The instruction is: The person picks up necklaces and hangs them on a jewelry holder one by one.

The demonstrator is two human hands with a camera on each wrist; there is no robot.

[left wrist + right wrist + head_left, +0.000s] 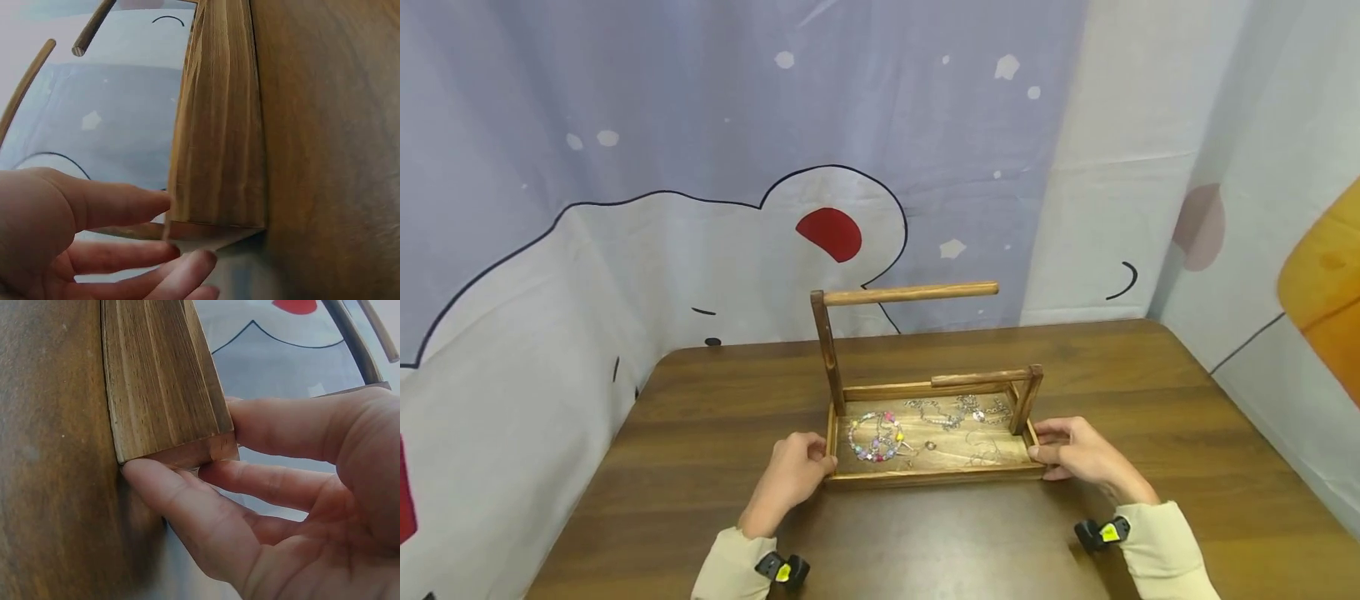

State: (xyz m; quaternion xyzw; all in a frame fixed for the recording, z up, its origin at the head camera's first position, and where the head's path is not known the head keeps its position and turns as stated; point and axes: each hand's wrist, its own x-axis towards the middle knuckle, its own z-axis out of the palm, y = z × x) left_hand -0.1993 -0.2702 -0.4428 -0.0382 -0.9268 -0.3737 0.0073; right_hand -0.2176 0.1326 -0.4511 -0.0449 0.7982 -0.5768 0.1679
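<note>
A wooden jewelry stand [936, 477] with a shallow tray base rests on the table between my hands. My left hand [792, 471] grips its left end, thumb at the near corner; the left wrist view shows the fingers around the tray's end [219, 137]. At the opposite end my right hand [1078, 454] holds the tray's corner [165, 387] between thumb and fingers. Inside the tray lie a colourful beaded bracelet [880, 457], silver chains [951, 422], a small round piece [930, 446] and a thin fine chain [988, 456].
Two bars rise over the tray: a tall upper bar [917, 293] on the left post and a lower bar [981, 378] on the right post. The brown wooden table [730, 392] extends around it. A printed curtain [715, 267] hangs behind.
</note>
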